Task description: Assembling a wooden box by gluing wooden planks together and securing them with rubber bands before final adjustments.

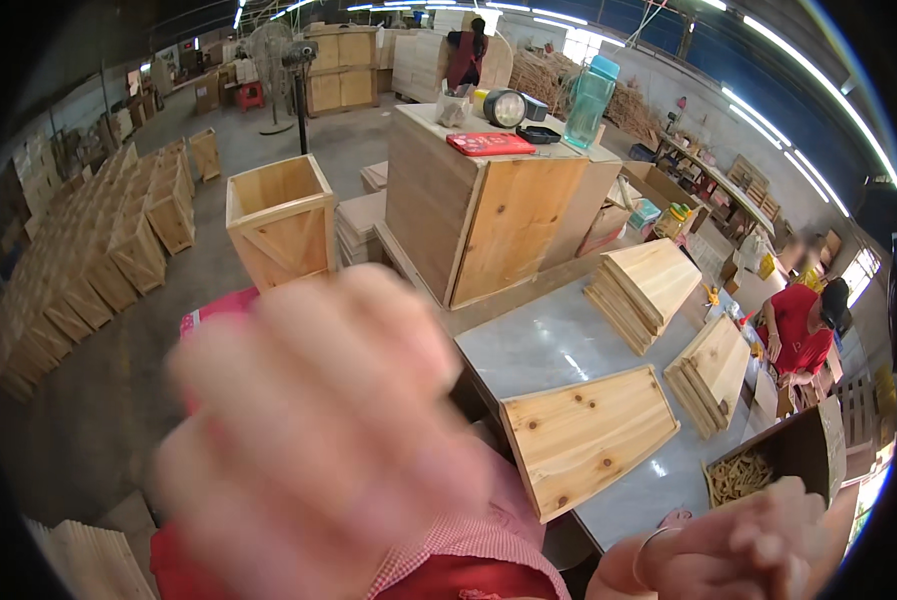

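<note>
- Blurred and close to the lens, the left hand (313,440) is raised; whether anything is gripped cannot be told.
- Low at the right, the right hand (743,545) is seen clenched beside the cardboard box (818,445) of small wooden pieces (738,475).
- Between them, a trapezoid board (588,435) lies flat on the grey table (558,345), untouched.
- Fetching appears to be the step in hand; the board would next need grasping.

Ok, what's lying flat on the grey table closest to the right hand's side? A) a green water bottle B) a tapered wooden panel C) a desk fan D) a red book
B: a tapered wooden panel lies flat on the grey table, just left of the right hand and beside the open cardboard box of small wooden pieces.
</note>
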Action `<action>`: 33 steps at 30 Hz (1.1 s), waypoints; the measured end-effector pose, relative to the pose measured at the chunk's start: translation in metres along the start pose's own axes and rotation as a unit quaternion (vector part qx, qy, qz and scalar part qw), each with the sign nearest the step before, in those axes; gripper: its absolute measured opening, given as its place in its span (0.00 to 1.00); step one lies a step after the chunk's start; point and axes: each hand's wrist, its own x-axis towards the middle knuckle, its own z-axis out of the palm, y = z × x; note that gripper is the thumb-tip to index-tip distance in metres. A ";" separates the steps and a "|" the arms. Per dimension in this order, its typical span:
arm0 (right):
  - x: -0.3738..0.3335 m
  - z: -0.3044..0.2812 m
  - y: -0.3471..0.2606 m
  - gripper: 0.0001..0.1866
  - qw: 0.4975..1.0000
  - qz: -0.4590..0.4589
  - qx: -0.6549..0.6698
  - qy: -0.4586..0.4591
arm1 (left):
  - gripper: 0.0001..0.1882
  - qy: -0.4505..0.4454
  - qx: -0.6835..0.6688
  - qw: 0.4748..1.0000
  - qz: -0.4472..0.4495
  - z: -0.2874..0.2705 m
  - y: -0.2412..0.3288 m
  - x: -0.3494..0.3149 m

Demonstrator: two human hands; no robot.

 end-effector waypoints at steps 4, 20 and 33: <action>0.023 0.014 -0.027 0.11 0.999 0.025 -0.015 -0.013 | 0.11 -0.054 -0.121 0.990 0.049 0.013 0.032 0.032; -0.010 -0.076 -0.015 0.08 0.984 0.052 -0.154 -0.073 | 0.05 -0.174 -0.118 0.968 -0.138 0.004 -0.017 -0.037; -0.309 -0.257 0.159 0.21 0.686 0.478 -0.464 -0.292 | 0.27 -0.058 -0.033 0.391 -0.918 -0.019 -0.109 -0.319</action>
